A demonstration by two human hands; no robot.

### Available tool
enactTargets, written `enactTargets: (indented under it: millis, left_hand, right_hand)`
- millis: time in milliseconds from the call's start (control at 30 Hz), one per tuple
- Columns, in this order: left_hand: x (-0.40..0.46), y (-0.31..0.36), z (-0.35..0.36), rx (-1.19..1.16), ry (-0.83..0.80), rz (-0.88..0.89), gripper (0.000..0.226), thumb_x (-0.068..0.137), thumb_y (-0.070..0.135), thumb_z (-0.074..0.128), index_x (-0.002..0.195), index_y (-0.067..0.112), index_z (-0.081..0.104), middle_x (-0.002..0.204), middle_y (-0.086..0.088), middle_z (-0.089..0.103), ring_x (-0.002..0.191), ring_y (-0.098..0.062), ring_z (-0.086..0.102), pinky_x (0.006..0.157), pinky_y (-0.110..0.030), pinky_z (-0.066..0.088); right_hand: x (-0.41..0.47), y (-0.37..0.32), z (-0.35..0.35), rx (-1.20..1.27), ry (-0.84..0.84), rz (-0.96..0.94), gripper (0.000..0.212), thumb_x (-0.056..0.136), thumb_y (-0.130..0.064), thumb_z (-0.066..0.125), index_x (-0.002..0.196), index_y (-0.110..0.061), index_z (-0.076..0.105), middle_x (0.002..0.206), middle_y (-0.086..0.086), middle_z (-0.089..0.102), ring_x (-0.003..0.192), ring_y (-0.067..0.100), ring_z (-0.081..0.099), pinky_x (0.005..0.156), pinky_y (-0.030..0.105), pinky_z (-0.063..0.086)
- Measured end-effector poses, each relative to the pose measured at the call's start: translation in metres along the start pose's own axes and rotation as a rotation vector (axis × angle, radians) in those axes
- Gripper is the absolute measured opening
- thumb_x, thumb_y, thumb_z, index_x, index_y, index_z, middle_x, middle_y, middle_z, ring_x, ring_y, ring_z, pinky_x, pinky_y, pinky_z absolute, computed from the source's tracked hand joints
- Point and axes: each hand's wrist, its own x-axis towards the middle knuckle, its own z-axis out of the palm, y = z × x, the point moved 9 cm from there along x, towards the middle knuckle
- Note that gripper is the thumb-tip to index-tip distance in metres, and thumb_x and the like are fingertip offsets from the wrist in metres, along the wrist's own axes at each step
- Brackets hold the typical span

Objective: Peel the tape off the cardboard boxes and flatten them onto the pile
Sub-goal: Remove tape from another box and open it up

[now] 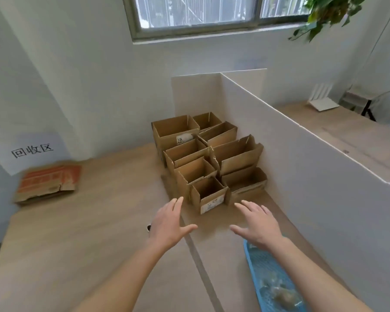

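My left hand [170, 224] and right hand [257, 224] hover released, fingers spread, near the nearest of the open cardboard boxes [208, 194] on the table [88, 221].

Bright daylight from window [196, 14]; soft shadows; overall blur; wide-angle bending at edges.

Eight open cardboard boxes [208, 158]; one flattened pile [47, 183]; one blue basket [273, 280]; two hands.

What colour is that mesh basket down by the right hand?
Light blue. The basket shows in the head view, the only one, at the lower right.
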Motion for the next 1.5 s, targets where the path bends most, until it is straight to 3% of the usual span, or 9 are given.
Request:
enactTargets:
  millis: [367, 600, 900, 1033, 1167, 1300, 1433, 1500]
  left_hand:
    - [0.114, -0.017, 0.145, -0.224, -0.071, -0.246, 0.113, 0.076, 0.068, 0.074, 0.161, 0.027, 0.013, 0.166, 0.002, 0.027, 0.15, -0.022, 0.031, 0.118, -0.043, 0.034]
    - [0.154, -0.026, 0.182, -0.507, 0.07, -0.375, 0.114, 0.067, 0.053, 0.09, 0.157, 0.028, 0.024, 0.148, -0.004, 0.053, 0.135, -0.028, 0.051, 0.11, -0.053, 0.045]
    - [0.165, -0.033, 0.199, -0.688, 0.205, -0.475, 0.104, 0.065, 0.032, 0.096, 0.151, 0.024, 0.037, 0.144, -0.003, 0.058, 0.134, -0.027, 0.053, 0.11, -0.049, 0.044]
    - [0.162, -0.035, 0.195, -0.659, 0.185, -0.446, 0.104, 0.061, 0.042, 0.097, 0.146, 0.027, 0.039, 0.144, -0.001, 0.057, 0.133, -0.027, 0.052, 0.107, -0.047, 0.044]
    - [0.148, -0.044, 0.18, -0.645, 0.216, -0.417, 0.101, 0.057, 0.047, 0.097, 0.141, 0.033, 0.042, 0.139, 0.005, 0.058, 0.122, -0.013, 0.053, 0.098, -0.035, 0.046]
    - [0.122, -0.055, 0.163, -0.675, 0.252, -0.388, 0.097, 0.06, 0.048, 0.095, 0.141, 0.033, 0.044, 0.134, 0.01, 0.059, 0.117, -0.008, 0.054, 0.095, -0.032, 0.049]
    - [0.086, -0.071, 0.14, -0.722, 0.276, -0.347, 0.091, 0.065, 0.056, 0.089, 0.142, 0.033, 0.047, 0.127, 0.014, 0.058, 0.112, -0.007, 0.056, 0.089, -0.029, 0.048]
    - [0.062, -0.082, 0.127, -0.767, 0.268, -0.352, 0.076, 0.069, 0.062, 0.084, 0.135, 0.042, 0.053, 0.116, 0.018, 0.064, 0.103, -0.004, 0.061, 0.084, -0.025, 0.051]
  right_hand:
    - [0.091, 0.05, 0.137, 0.159, -0.126, -0.074, 0.079, 0.089, -0.075, 0.044, 0.157, -0.041, 0.024, 0.166, -0.012, 0.023, 0.153, 0.01, 0.02, 0.126, 0.036, 0.013]
    - [0.13, 0.061, 0.164, 0.144, -0.124, -0.141, 0.077, 0.091, -0.069, 0.045, 0.158, -0.035, 0.027, 0.164, -0.006, 0.028, 0.151, 0.011, 0.023, 0.126, 0.035, 0.013]
    - [0.148, 0.071, 0.161, 0.147, -0.11, -0.143, 0.075, 0.092, -0.069, 0.045, 0.156, -0.033, 0.031, 0.163, -0.005, 0.031, 0.15, 0.014, 0.026, 0.125, 0.035, 0.012]
    - [0.145, 0.074, 0.16, 0.138, -0.112, -0.139, 0.074, 0.092, -0.068, 0.045, 0.156, -0.032, 0.031, 0.163, -0.005, 0.031, 0.15, 0.015, 0.026, 0.125, 0.036, 0.013]
    - [0.137, 0.064, 0.155, 0.135, -0.087, -0.162, 0.074, 0.092, -0.065, 0.046, 0.156, -0.032, 0.03, 0.163, -0.005, 0.03, 0.15, 0.014, 0.025, 0.126, 0.036, 0.013]
    - [0.125, 0.044, 0.148, 0.139, -0.069, -0.173, 0.076, 0.091, -0.063, 0.051, 0.156, -0.032, 0.029, 0.164, -0.006, 0.028, 0.15, 0.014, 0.026, 0.125, 0.036, 0.018]
    - [0.106, 0.005, 0.138, 0.222, -0.035, -0.201, 0.098, 0.085, -0.061, 0.065, 0.161, -0.029, 0.012, 0.167, -0.006, 0.023, 0.149, 0.017, 0.03, 0.121, 0.035, 0.029]
    - [0.091, -0.023, 0.13, 0.357, 0.006, -0.223, 0.11, 0.082, -0.056, 0.074, 0.16, -0.033, 0.0, 0.166, -0.011, 0.023, 0.146, 0.014, 0.035, 0.118, 0.036, 0.037]
